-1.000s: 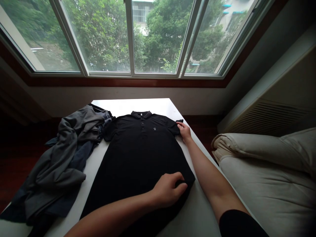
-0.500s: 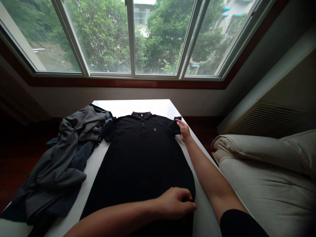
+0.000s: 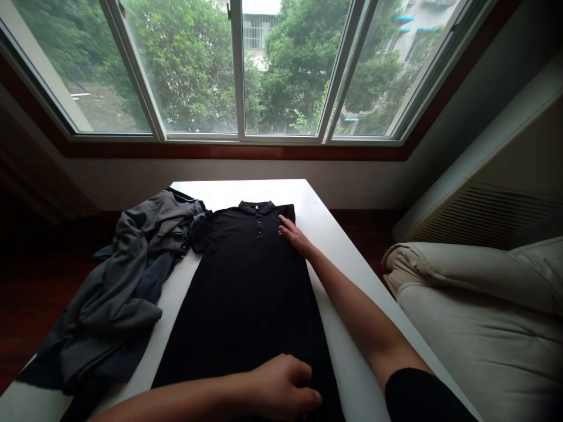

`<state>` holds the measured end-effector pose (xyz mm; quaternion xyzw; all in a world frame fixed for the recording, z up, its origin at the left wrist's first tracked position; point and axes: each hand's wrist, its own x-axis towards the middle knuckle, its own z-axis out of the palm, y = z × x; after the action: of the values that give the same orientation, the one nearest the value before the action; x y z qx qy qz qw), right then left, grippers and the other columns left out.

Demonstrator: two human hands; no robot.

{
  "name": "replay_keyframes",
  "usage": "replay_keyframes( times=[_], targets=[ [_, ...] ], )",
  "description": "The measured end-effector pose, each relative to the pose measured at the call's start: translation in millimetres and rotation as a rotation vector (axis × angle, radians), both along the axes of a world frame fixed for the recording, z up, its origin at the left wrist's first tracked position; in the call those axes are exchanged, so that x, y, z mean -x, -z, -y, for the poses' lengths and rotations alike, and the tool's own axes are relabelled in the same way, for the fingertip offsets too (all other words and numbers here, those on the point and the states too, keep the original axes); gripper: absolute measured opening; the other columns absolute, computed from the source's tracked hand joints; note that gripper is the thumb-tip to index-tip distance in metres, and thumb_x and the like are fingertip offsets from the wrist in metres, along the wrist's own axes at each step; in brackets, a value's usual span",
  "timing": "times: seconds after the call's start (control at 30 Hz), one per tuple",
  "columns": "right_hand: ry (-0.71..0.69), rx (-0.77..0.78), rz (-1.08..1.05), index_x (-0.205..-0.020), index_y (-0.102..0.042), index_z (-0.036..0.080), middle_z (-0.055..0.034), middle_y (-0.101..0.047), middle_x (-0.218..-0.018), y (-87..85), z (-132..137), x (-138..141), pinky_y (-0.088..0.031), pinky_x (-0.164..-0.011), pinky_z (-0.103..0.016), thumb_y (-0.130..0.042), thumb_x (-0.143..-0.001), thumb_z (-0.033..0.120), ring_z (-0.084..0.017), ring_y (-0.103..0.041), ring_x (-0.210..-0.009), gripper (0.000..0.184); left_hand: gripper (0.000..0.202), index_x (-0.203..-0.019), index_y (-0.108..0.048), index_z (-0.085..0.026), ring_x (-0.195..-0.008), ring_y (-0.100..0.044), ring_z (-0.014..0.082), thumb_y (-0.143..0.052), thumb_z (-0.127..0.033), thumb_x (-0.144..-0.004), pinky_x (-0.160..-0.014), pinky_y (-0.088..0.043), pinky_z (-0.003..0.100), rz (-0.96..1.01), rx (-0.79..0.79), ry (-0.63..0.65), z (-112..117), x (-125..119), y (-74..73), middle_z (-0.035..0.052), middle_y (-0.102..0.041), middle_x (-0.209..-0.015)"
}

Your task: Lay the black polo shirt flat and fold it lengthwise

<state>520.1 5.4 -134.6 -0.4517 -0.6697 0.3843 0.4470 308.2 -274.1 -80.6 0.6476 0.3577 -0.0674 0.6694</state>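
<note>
- You have one view, from your head, looking forward and down along the surface (image 3: 211, 191).
- It faces the window (image 3: 240, 88) across the top of the frame.
- It sits near: your arms (image 3: 352, 305) enter from the bottom edge, hands (image 3: 285, 384) at centre and lower centre.

Two bare hands show, the left hand (image 3: 288, 384) at the lower centre of the frame and the right hand (image 3: 295, 235) just right of the middle, with one black polo shirt (image 3: 246, 299) bearing one collar (image 3: 269, 207) and at least two buttons (image 3: 258, 222) on one white table (image 3: 281, 189). At the left lies one heap of clothes (image 3: 118, 293), its garments too tangled to count. Across the top runs one window with four panes (image 3: 189, 76), while the right side has one slatted panel (image 3: 479, 217) and one cream padded seat (image 3: 479, 351).
</note>
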Motion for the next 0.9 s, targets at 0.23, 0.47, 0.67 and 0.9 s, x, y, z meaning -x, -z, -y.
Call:
replay_keyframes(
  times=[0.23, 0.47, 0.67, 0.9],
  targets=[
    [-0.01, -0.006, 0.246, -0.157, -0.047, 0.031, -0.0026, -0.041, -0.163, 26.3, 10.2, 23.3, -0.019, -0.13, -0.053, -0.066, -0.08, 0.08, -0.035, -0.028, -0.155, 0.093, 0.018, -0.077, -0.056, -0.019, -0.045, -0.051, 0.0108, -0.064, -0.034, -0.083, -0.043, -0.038, 0.021, 0.043, 0.182, -0.118, 6.9, -6.5, 26.6, -0.002, -0.061, -0.063],
    [0.093, -0.005, 0.24, -0.162, -0.037, 0.021, -0.0089, -0.03, -0.168, 10.9, 3.5, 31.6, -0.017, -0.13, -0.05, -0.053, -0.085, 0.085, -0.034, -0.02, -0.158, 0.101, 0.02, -0.078, -0.054, -0.019, -0.044, -0.054, 0.0111, -0.067, -0.034, -0.081, -0.043, -0.04, 0.02, 0.071, 0.244, -0.188, 15.6, -3.2, 33.1, -0.0027, -0.061, -0.062],
    [0.125, -0.086, 0.213, -0.163, -0.036, 0.02, -0.0094, -0.032, -0.167, -9.7, -17.5, 56.1, -0.017, -0.13, -0.047, -0.052, -0.089, 0.08, -0.031, -0.021, -0.158, 0.096, 0.026, -0.064, -0.054, -0.017, -0.047, -0.056, 0.0115, -0.059, -0.032, -0.084, -0.048, -0.044, 0.022, 0.034, 0.35, -0.036, 4.8, 4.1, 16.3, 0.0014, -0.063, -0.063],
    [0.057, 0.056, 0.356, -0.161, -0.037, 0.015, -0.0131, -0.031, -0.167, 7.7, -34.8, 104.8, -0.019, -0.129, -0.044, -0.059, -0.094, 0.065, -0.03, -0.02, -0.158, 0.086, 0.026, -0.058, -0.054, -0.021, -0.049, -0.049, 0.0115, -0.063, -0.032, -0.08, -0.048, -0.032, 0.023, -0.036, -0.478, 0.345, -34.7, 39.5, -31.0, -0.0048, -0.054, -0.051]
  ],
)
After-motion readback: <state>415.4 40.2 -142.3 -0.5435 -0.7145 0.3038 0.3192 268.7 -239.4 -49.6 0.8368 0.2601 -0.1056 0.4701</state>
